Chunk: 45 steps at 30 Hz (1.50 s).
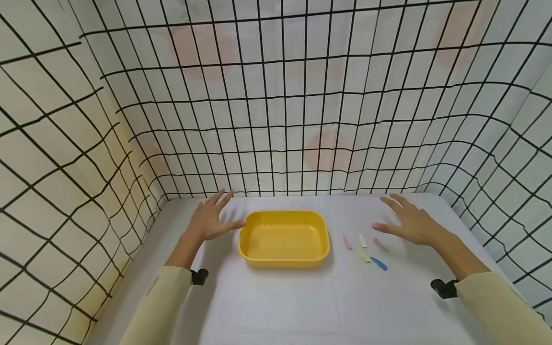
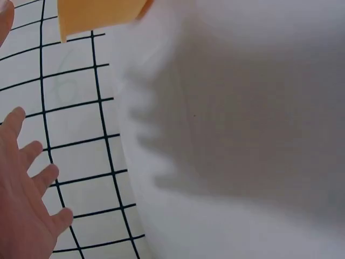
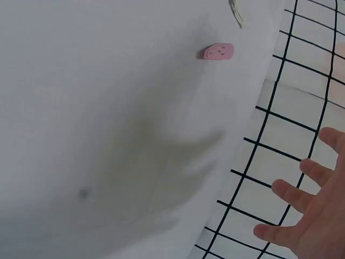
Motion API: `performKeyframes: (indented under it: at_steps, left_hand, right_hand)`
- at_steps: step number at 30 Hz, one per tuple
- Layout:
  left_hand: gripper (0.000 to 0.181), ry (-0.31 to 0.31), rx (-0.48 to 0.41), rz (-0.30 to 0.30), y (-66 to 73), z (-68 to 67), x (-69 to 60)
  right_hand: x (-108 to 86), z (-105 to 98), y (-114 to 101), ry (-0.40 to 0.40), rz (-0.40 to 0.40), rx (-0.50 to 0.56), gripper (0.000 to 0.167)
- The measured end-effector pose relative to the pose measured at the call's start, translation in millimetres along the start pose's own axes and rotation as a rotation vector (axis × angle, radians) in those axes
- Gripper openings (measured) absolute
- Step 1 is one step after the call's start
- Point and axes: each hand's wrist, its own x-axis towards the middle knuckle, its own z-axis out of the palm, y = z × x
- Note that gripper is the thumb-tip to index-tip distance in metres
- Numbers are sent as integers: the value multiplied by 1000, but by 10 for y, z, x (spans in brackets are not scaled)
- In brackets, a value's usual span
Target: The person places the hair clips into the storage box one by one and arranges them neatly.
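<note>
A yellow rectangular basin (image 1: 283, 263) stands on the white tabletop with nothing in it. My left hand (image 1: 210, 221) hovers at its left side, fingers spread, with the thumb near the rim; whether it touches cannot be told. To the basin's right lie small snap hair clips: a light pink one (image 1: 347, 242), a white one (image 1: 362, 241), a darker pink one (image 1: 381, 244), a green one (image 1: 364, 256) and a blue one (image 1: 379, 263). Above and right of them hangs my right hand (image 1: 413, 223), fingers apart and holding nothing. The right wrist view shows a pink clip (image 3: 220, 52) below that hand.
Black wire grid panels (image 1: 293, 110) rise behind the table and along both sides, with pale cloth behind them. White cloth (image 1: 276, 306) covers the tabletop. A black strap (image 1: 199, 276) sits at the left cuff and another (image 1: 444, 288) at the right.
</note>
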Motion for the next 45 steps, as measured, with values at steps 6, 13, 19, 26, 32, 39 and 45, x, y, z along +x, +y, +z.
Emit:
performKeyframes:
  at_steps: [6, 13, 19, 26, 32, 39, 45]
  left_hand:
    - [106, -19, -145, -40, 0, 91, -98]
    - [95, -8, -330, -72, 52, 189, -169]
    - [83, 21, -391, -60, 110, 283, -215]
    - [74, 30, -460, -115, 183, 414, -267]
    - [66, 47, -505, -117, 283, 497, -298]
    - [62, 101, -529, -131, 371, 577, -329]
    - [60, 128, -572, -150, 407, 616, -362]
  right_hand:
    - [-118, 99, 60, 13, 6, 74, 96]
    - [-254, 235, 94, 23, -7, 112, 90]
    - [-344, 317, 116, 49, -30, 146, 79]
    - [-401, 411, 128, 67, -57, 176, 70]
    - [-418, 511, 139, 84, -59, 197, 65]
    - [-419, 619, 110, 115, -73, 221, 56]
    - [-411, 688, 72, 108, -55, 226, 46]
